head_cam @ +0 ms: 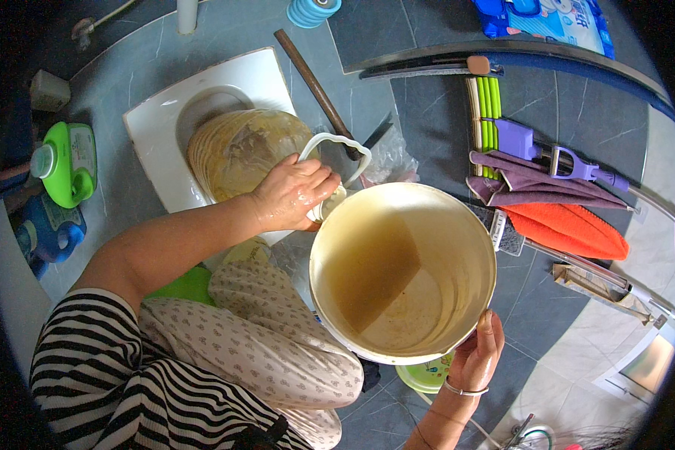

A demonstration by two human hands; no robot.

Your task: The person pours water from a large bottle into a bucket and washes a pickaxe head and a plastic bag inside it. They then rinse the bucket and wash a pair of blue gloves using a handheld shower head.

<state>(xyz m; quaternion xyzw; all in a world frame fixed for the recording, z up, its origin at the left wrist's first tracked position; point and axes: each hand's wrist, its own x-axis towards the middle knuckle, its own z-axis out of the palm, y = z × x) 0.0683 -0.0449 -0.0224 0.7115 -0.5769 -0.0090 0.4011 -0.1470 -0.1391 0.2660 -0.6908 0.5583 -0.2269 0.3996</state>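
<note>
A white bucket tilts in front of me with cloudy brown liquid pooled along its left side. My right hand grips its lower right rim, a bangle at the wrist. At its upper left edge, my wet left hand is closed around a white looped strip, perhaps a handle; where its lower end joins is hidden. Behind that hand, a bulging, ridged, yellowish translucent vessel or bag rests in the white ceramic squat toilet. Its exact kind cannot be told.
A brown stick lies beside the toilet near a clear plastic bag. Green and blue bottles stand at left. At right are a purple-handled mop, purple cloth and orange cloth. A green stool is beneath me.
</note>
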